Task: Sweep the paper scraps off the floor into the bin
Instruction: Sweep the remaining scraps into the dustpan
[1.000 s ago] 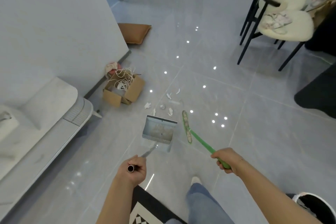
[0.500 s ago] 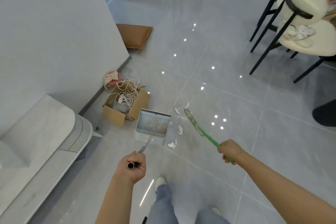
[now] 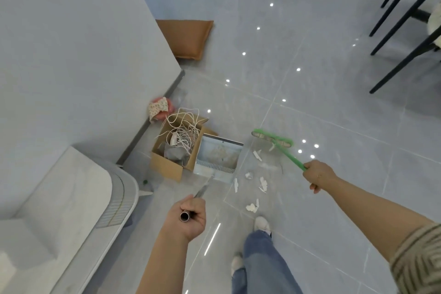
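Left hand is fisted tight around the dustpan handle; right hand is closed on the green broom. Paper scraps are scattered on the floor between pan and broom head.

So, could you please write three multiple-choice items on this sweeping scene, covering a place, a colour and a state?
1. The metal dustpan sits:
A) against the open cardboard box
B) under the black chair legs
C) on the orange cushion

2. The broom is:
A) red
B) green
C) black

3. The white paper scraps are:
A) in the dustpan
B) on the grey tiled floor
C) in the box

Answers: A, its side touches the box; B, head and handle are green; B, they lie scattered right of the dustpan.
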Demonstrator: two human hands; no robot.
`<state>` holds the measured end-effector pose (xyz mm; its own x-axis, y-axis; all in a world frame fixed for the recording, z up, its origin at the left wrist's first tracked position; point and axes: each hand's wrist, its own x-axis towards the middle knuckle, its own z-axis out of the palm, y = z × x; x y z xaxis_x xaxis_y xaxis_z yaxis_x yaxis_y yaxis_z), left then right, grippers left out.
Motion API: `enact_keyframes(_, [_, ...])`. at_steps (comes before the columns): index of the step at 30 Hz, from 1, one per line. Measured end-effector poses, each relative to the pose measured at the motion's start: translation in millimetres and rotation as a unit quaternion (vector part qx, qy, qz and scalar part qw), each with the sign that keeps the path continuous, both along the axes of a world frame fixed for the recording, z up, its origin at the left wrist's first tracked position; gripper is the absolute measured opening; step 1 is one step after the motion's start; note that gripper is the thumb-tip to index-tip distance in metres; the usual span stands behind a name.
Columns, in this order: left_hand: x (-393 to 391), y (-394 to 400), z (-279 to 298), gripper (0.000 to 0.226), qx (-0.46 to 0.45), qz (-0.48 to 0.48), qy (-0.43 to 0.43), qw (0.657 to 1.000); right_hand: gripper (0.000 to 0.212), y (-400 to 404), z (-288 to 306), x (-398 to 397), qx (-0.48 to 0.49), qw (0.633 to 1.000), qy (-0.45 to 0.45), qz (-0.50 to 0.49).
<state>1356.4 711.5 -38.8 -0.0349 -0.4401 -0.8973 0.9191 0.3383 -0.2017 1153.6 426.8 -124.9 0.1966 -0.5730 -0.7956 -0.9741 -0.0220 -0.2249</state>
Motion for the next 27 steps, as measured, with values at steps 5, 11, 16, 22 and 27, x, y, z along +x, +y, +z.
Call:
enact_keyframes(5, [30, -47, -21, 0.053, -0.001, -0.006, 0.006, 1.0, 0.041, -30, -42, 33, 0.009, 0.999, 0.033, 0.027])
enact_keyframes(11, [43, -72, -32, 0.039, -0.014, -0.018, 0.011, 1.0, 0.036, 7, -50, 6, 0.022, 0.985, 0.084, 0.152])
enact_keyframes(16, [48, -61, -31, 0.033, -0.031, -0.001, 0.025, 0.999, 0.037, 28, -27, -15, 0.074, 0.976, 0.121, 0.167])
enact_keyframes(22, [50, -19, -16, 0.033, -0.037, -0.015, 0.023, 0.999, 0.039, 23, 9, -15, 0.051, 0.989, 0.1, 0.1])
enact_keyframes(27, [55, 41, -12, 0.03, -0.047, 0.012, 0.033, 0.998, 0.046, 69, 31, 2, 0.013, 0.984, 0.091, 0.151])
